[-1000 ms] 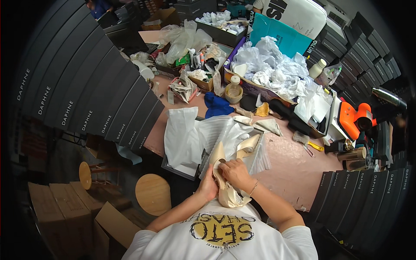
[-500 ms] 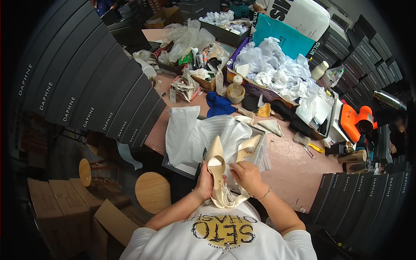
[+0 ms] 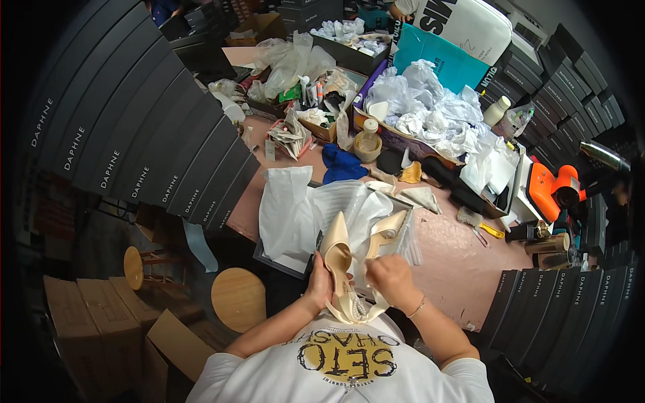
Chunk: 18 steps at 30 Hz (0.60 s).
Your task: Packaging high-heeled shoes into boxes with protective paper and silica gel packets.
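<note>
My left hand (image 3: 318, 285) is wrapped around a cream pointed-toe shoe (image 3: 335, 233), holding it toe-away in front of my chest. Its opening shows a brownish inside, and a strap with pearl-like beads (image 3: 359, 310) hangs at the heel end. Just right of that shoe is my right hand (image 3: 394, 279), fingers curled closed; what they may hold is hidden. Beyond my hands, the matching cream shoe (image 3: 388, 227) lies in an open dark shoe box (image 3: 277, 263), among white tissue paper (image 3: 287, 205) and translucent wrapping (image 3: 339, 193).
Dark shoe boxes (image 3: 127, 114) are stacked high at left, with more (image 3: 557, 305) at lower right. Across the pink table (image 3: 450, 269) are a blue cloth (image 3: 343, 163), a yellow-handled brush (image 3: 480, 221), a bin of crumpled paper (image 3: 430, 101) and an orange device (image 3: 543, 191).
The white piece seen inside the held shoe's opening is gone from there. My right hand has moved slightly right and its fingers have curled in. My left hand keeps its hold.
</note>
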Motion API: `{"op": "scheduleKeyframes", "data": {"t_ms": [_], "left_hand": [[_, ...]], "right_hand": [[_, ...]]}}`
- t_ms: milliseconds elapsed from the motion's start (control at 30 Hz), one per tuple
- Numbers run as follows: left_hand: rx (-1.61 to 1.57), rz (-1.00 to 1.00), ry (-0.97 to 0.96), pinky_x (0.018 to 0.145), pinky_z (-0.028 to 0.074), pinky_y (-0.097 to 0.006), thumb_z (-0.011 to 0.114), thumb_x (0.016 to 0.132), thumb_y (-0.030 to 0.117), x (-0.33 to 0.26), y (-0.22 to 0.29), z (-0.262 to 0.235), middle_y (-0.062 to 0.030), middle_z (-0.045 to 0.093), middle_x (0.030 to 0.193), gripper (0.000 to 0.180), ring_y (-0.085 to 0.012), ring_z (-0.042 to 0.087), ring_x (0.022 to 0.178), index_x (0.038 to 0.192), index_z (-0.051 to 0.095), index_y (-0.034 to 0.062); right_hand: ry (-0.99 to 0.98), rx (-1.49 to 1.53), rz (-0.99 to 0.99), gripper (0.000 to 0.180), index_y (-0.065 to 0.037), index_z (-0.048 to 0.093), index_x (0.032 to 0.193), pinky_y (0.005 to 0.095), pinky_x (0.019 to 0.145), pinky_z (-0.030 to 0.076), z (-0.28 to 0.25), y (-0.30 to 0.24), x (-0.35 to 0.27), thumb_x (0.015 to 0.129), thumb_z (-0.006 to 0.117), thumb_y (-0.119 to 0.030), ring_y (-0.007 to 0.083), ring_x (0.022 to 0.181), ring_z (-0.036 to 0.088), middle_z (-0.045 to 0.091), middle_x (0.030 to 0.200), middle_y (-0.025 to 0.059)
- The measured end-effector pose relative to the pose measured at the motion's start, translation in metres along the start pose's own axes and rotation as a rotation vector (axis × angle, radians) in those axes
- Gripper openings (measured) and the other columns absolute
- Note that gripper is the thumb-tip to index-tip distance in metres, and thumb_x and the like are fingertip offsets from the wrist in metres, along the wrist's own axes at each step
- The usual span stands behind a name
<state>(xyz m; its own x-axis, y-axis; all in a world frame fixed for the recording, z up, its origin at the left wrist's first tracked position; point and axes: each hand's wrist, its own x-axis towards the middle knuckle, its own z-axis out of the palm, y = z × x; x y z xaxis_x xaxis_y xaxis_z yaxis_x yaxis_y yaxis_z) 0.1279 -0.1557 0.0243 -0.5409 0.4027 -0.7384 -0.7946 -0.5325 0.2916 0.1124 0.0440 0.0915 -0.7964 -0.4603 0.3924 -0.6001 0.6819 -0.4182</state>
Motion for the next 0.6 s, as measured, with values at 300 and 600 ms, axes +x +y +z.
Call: {"op": "scheduleKeyframes", "data": {"t_ms": [300, 600], "left_hand": [[-0.013, 0.188, 0.102, 0.086, 0.048, -0.044, 0.020, 0.085, 0.078, -0.007, 0.012, 0.018, -0.0129, 0.053, 0.112, 0.087, -0.0279, 0.055, 0.095, 0.133, 0.041, 0.0095], [0.010, 0.217, 0.049, 0.108, 0.036, -0.039, 0.021, 0.097, 0.059, -0.013, 0.007, 0.021, -0.0071, 0.039, 0.142, 0.066, -0.0217, 0.041, 0.129, 0.143, 0.028, 0.0133]], "right_hand": [[-0.204, 0.490, 0.432, 0.037, 0.001, 0.054, 0.115, 0.0427, 0.088, 0.041, 0.017, -0.012, 0.006, 0.090, 0.057, -0.026, 0.0352, 0.090, 0.056, 0.060, 0.097, 0.0187], [-0.373, 0.549, 0.276, 0.064, 0.011, 0.048, 0.104, 0.0581, 0.096, 0.026, 0.109, -0.017, 0.046, 0.097, 0.032, -0.050, 0.0414, 0.104, 0.046, 0.049, 0.100, 0.0270]]}}
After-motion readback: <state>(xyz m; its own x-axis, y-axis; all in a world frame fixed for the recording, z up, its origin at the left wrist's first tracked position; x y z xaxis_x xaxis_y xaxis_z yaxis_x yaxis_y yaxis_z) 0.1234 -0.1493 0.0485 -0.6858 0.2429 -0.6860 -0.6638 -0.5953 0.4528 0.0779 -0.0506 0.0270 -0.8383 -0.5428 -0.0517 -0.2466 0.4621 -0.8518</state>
